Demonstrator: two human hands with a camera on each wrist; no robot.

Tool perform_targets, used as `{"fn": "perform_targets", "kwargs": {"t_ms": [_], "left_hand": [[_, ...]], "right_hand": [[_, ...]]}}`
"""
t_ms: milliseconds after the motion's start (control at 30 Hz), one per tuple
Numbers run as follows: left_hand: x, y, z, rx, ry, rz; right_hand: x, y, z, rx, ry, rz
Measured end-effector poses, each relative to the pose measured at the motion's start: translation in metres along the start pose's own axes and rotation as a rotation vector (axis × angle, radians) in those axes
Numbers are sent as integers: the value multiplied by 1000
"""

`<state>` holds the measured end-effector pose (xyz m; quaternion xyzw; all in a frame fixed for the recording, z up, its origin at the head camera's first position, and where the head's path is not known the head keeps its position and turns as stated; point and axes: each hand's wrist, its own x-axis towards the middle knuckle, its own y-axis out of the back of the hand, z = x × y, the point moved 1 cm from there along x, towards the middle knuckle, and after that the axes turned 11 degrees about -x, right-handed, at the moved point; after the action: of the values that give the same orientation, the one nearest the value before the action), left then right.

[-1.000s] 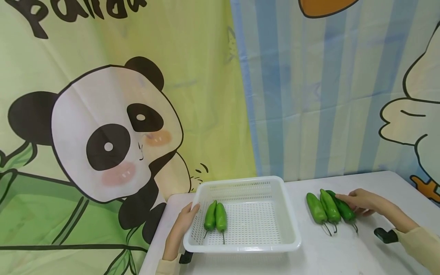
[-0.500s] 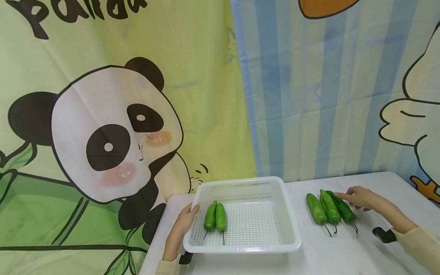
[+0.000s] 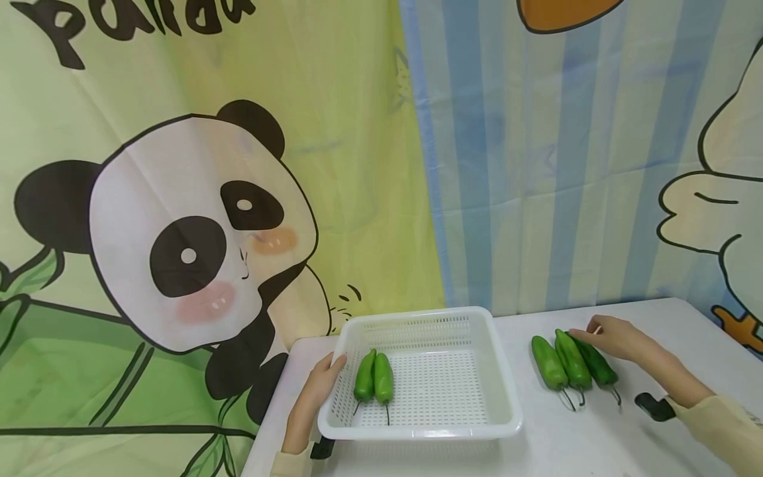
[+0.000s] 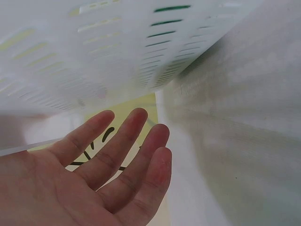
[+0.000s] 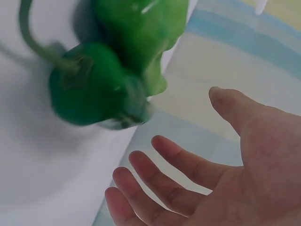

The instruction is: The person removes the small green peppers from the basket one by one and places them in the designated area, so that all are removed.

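Observation:
A white plastic basket (image 3: 441, 432) with slotted walls holds two green peppers (image 3: 374, 377), stems toward the front. My left hand (image 3: 322, 381) holds its left rim, thumb over the edge; in the left wrist view the fingers (image 4: 155, 167) extend loosely along the outer wall. To the basket's right, three more green peppers lie side by side: a light one (image 3: 550, 363), a middle one (image 3: 573, 361) and a darker one (image 3: 601, 371). My right hand (image 3: 616, 336) reaches over the darker pepper's far end. The right wrist view shows its fingers spread beside that pepper, holding nothing.
Everything stands on a white table (image 3: 644, 424). Behind it hangs a printed cloth with a panda (image 3: 197, 232) on the left and pale blue stripes on the right. Dark wrist devices (image 3: 654, 405) are worn on both arms.
My right hand has shifted left and slightly up over the darker pepper, its fingers lifting from it and then lowering toward its far end. The left hand, basket and peppers have stayed put.

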<state>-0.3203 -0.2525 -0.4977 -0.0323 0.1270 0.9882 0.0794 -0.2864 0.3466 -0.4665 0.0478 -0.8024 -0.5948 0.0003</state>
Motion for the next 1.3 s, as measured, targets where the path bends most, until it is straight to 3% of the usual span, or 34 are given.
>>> {"fn": "perform_targets", "kwargs": {"t_ms": [567, 900, 1300], "left_hand": [[0, 0, 0, -12, 0, 1], [0, 1, 0, -1, 1, 1], [-2, 0, 2, -12, -2, -1]], "right_hand": [[-3, 13, -66, 35, 71, 17], [-6, 14, -116, 84, 187, 42], [-4, 21, -184, 203, 301, -62]]}}
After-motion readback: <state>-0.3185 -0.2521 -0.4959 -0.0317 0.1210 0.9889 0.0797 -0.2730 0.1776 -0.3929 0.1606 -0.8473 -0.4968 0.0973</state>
